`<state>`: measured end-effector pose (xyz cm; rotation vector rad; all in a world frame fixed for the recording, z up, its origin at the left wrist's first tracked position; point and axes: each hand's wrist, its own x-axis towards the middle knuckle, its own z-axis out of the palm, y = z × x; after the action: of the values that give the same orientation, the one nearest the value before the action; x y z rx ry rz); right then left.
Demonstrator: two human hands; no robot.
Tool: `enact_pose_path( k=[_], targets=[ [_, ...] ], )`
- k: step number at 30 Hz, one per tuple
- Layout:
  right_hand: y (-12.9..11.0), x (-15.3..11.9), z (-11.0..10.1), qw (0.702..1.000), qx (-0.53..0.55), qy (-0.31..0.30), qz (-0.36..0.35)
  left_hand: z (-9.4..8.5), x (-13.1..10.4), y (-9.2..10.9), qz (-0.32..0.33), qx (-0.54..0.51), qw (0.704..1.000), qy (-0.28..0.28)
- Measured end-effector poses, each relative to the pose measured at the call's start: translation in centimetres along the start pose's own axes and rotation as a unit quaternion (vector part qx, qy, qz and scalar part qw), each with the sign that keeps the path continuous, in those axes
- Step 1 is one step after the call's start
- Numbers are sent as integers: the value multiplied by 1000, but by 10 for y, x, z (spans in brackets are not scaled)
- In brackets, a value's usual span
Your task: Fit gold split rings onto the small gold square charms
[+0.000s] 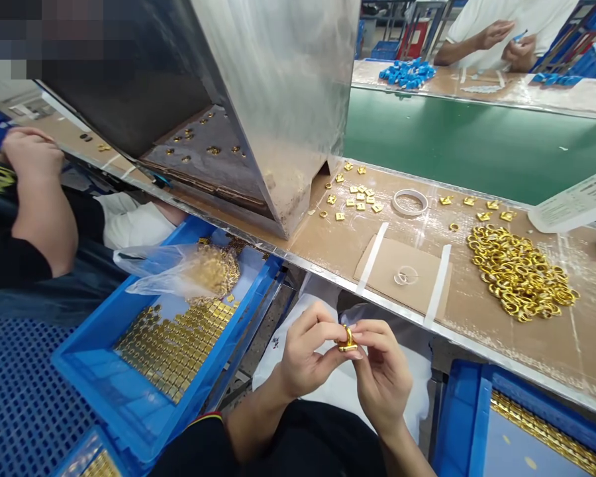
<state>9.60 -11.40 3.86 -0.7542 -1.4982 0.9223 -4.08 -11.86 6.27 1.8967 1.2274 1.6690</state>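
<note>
Both hands pinch one small gold piece over my lap, below the bench edge; left hand and right hand closed on it fingertip to fingertip; shiny, ring on flat square base; gold ring pile on bench, well apart.

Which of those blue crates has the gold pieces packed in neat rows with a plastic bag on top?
The blue crate left of the hands; the crate on the right shows no bag.

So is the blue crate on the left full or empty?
Partly full: blue crate holds rows of gold square pieces, blue floor bare beside them.
</note>
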Motion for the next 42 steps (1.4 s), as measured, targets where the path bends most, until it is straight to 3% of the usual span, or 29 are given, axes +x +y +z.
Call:
enact_pose_path(
  k=[16,27,32,42],
  targets=[
    [3,-2,1,999,43,6,20,0,-1,6,-9,17,1000,-3],
    [-14,3,-5,995,40,-47,78,-3,-1,9,6,24,1000,-7],
    [-23,8,-9,995,30,-55,72,-1,-2,8,9,15,1000,-9],
    [-18,6,-15,992,41,-69,93,0,-3,8,1,-28,999,-28]
  ],
)
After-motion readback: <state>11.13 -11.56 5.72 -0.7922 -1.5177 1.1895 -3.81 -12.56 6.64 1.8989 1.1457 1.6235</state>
